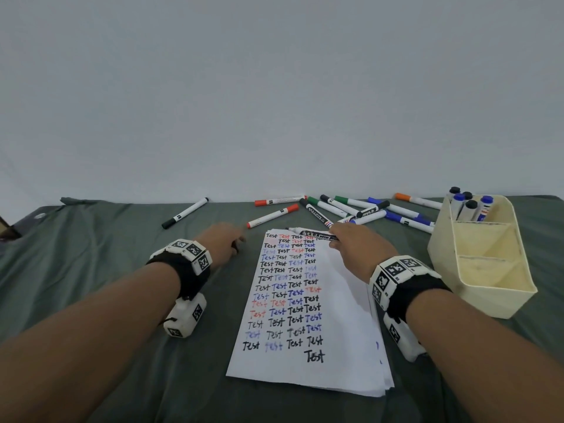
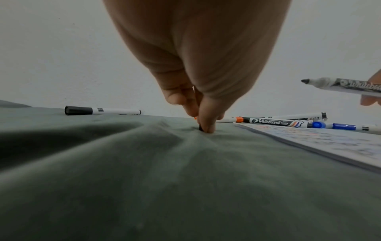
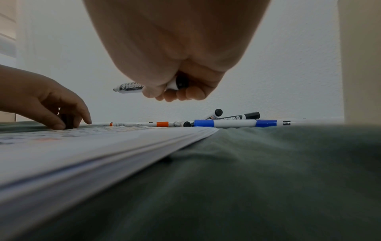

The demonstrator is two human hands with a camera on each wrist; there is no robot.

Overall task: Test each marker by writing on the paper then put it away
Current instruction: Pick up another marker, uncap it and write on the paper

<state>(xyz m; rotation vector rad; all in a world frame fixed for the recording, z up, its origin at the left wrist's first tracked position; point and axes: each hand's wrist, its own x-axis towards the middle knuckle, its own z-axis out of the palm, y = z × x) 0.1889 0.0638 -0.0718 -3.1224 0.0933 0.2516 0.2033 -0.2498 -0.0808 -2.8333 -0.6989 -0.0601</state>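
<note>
A: Where's the black marker [image 1: 317,235]?
B: Uncapped, gripped in the right hand [image 1: 358,248] above the paper [image 1: 345,300]. The left hand [image 1: 221,241] pinches its cap [image 3: 67,122] on the bench [image 1: 91,245].
A: Progress?
B: Five in the organizer [image 1: 485,270]; about a dozen lie loose.

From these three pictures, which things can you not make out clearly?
- Small dark thing pinched in the left hand on the cloth: probably the cap, but fingers cover most of it in every view.
- Tail of the uncapped black marker in the right hand: the grip hides it in the head view.
- Lower parts of the markers in the organizer: behind its wall.
- Writing on the paper: blurred in both wrist views.
</note>
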